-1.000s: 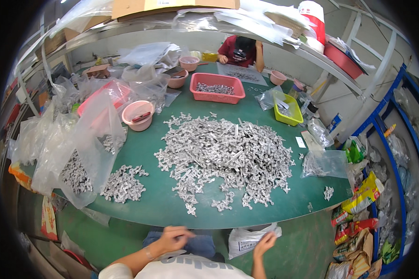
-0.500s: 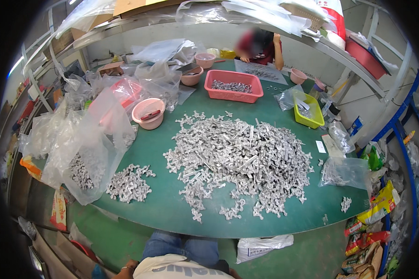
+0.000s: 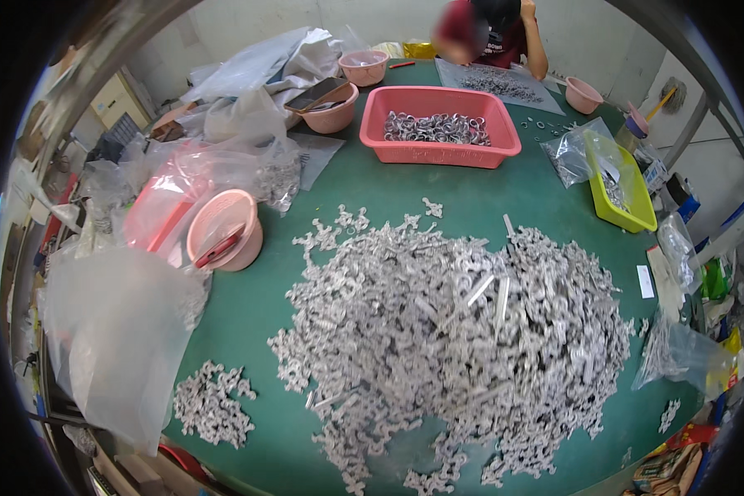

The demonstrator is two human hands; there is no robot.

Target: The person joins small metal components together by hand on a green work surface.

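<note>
Neither of my hands shows at this moment. A large heap of small silver metal pieces (image 3: 463,322), many with lobed cross shapes and some like straight bars, spreads over the middle of the green table (image 3: 306,182). To its left lies a smaller pile of similar metal pieces (image 3: 215,403). Behind the heap stands a pink rectangular basin (image 3: 441,157) with silver rings in it. A round pink bowl (image 3: 252,240) at the left holds a red-handled tool (image 3: 221,246).
Clear plastic bags (image 3: 116,331) crowd the left side. At the right are a yellow-green tray (image 3: 632,217) and a bag of metal parts (image 3: 678,355). Across the table, another person (image 3: 504,41) sits by a plastic sheet bearing small parts (image 3: 504,87).
The view has moved closer over the table and tipped up, so the heap and basin look larger. My lap and the hand at the lower edge have left the picture.
</note>
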